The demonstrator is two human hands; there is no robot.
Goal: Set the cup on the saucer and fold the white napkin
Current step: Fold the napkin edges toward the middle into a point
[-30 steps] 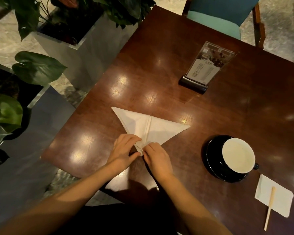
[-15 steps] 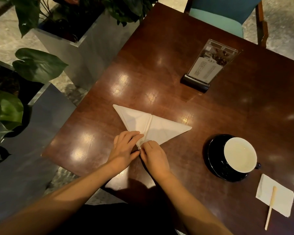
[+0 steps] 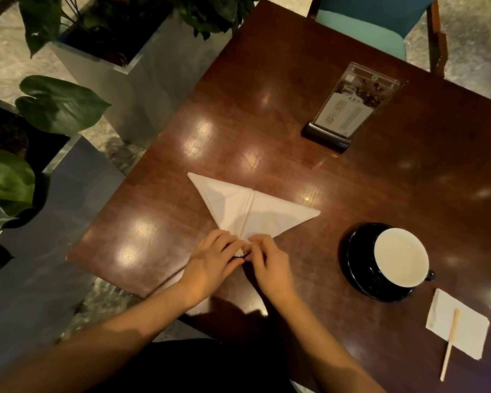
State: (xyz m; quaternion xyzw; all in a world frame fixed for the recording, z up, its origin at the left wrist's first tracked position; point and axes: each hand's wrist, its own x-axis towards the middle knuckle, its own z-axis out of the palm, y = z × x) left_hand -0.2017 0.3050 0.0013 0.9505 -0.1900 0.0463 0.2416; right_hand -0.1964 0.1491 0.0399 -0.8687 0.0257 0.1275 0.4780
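The white napkin (image 3: 248,207) lies on the dark wooden table (image 3: 338,180), folded into a triangle with a crease down its middle and its near tip pointing at me. My left hand (image 3: 210,266) and my right hand (image 3: 270,265) meet at that near tip, and the fingertips of both pinch it. The tip itself is mostly hidden under my fingers. To the right, the white-lined cup (image 3: 400,256) stands upright on the black saucer (image 3: 357,265).
A small paper napkin (image 3: 465,333) with a wooden stirrer (image 3: 451,341) lies at the near right. A menu stand (image 3: 349,109) is at the back, a teal chair (image 3: 366,26) beyond it. Planters with leafy plants (image 3: 54,106) stand left of the table's edge.
Both hands have drawn closer together at the napkin's near tip, their fingers now curled onto it. The napkin, cup and saucer stay where they were.
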